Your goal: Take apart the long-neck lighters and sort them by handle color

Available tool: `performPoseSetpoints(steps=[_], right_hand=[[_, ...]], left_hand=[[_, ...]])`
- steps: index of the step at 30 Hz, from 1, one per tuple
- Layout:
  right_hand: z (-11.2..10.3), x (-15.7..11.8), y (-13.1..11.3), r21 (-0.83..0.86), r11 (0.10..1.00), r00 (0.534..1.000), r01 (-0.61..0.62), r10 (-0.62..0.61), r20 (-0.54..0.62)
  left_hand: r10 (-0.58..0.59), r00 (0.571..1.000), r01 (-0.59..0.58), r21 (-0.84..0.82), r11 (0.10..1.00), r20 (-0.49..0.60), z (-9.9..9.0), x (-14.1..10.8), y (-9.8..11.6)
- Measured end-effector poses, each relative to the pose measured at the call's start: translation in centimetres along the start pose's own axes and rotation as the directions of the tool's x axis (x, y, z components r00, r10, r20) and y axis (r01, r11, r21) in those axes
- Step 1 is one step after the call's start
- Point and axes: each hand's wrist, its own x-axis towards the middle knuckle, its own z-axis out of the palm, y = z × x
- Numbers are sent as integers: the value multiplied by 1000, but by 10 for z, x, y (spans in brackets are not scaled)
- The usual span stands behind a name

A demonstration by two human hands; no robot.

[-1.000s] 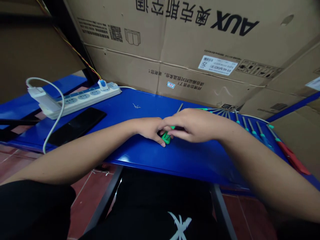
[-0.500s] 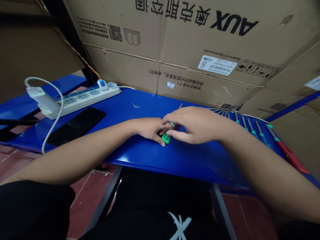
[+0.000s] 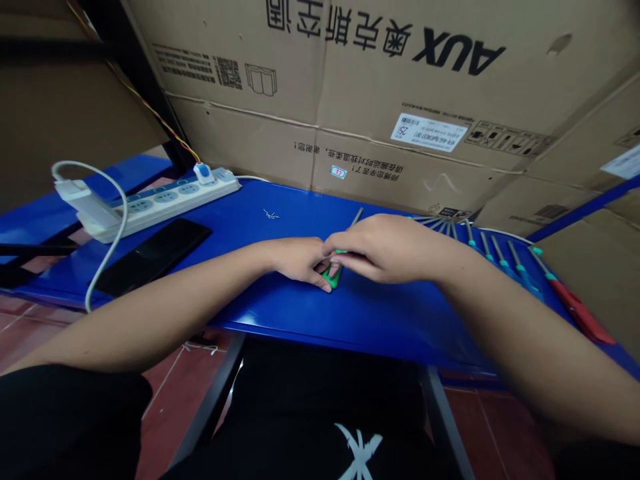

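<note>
A green-handled screwdriver [image 3: 331, 279] lies on the blue tabletop [image 3: 280, 300] in front of me, its grey shaft [image 3: 357, 216] pointing away. My left hand [image 3: 303, 260] is closed about the green handle, thumb along the near end. From the right, my right hand [image 3: 395, 250] reaches over the same handle with thumb and forefinger pinched together, touching or nearly touching the left fingertips. Whatever sits inside that pinch is hidden. Both hands cover most of the handle.
A white power strip [image 3: 185, 193] with a plugged-in charger and a black phone [image 3: 155, 257] are on the left. Several thin white pieces [image 3: 271, 215] lie farther back. Several blue-handled tools [image 3: 525, 280] and a red-handled one [image 3: 580, 310] line the right. A large cardboard box [image 3: 360, 87] stands behind.
My right thumb and fingers have come together and now cover more of the green handle. My left hand stays in about the same place. The view has shifted slightly.
</note>
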Motion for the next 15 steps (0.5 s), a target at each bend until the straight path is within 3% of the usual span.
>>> performPoseSetpoints(steps=[3, 6, 8, 12, 15], right_hand=[[0, 0, -1, 60, 993, 995, 104, -103, -19], [1, 1, -3, -33, 999, 999, -43, 44, 18], [1, 1, -2, -44, 996, 997, -76, 77, 30], [1, -3, 0, 113, 987, 993, 113, -109, -34], [1, -4, -1, 64, 996, 998, 61, -60, -15]], left_hand=[[8, 1000, -9, -18, 1000, -18, 2, 0, -3], [-4, 1000, 4, 6, 1000, -17, 2, 1, -2], [-8, 1000, 8, 7, 1000, -8, 2, 1, 1], [13, 1000, -13, -17, 1000, -6, 3, 1, 4], [-4, 999, 6, 28, 1000, -51, 4, 1, 2]])
